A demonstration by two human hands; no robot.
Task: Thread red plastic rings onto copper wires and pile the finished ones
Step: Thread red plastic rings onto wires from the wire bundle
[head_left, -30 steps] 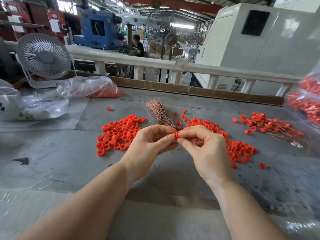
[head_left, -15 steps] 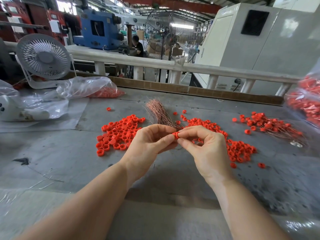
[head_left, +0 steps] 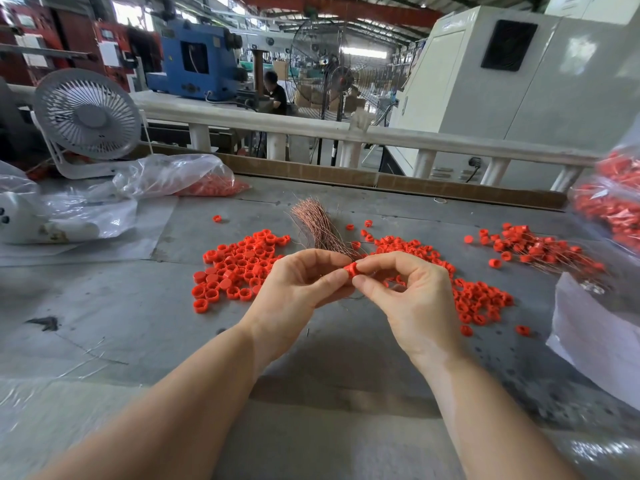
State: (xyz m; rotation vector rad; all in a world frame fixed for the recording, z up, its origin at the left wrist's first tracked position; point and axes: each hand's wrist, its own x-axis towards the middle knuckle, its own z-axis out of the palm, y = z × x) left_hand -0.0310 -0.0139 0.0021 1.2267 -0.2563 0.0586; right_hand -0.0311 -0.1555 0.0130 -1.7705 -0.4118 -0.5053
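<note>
I hold one red ring (head_left: 350, 270) above the middle of the tabletop (head_left: 104, 306), pinched between both hands. My left hand (head_left: 298, 289) has thumb and forefinger curled onto its left side; my right hand (head_left: 412, 292) pinches its right side, the other fingers arched over it. A thin wire shows faintly below my left hand, but I cannot tell whether it is through the ring.

The job looks barely started. A small heap of finished rings on wires (head_left: 540, 249) lies toward the right edge, while two far larger spreads of loose rings (head_left: 239, 263) wait behind my hands, with a bundle of bare copper wires (head_left: 320, 225) between them — most of the work is left.

Compared with half a second ago, almost nothing differs: same pinch, same piles — the hands have hardly moved.
</note>
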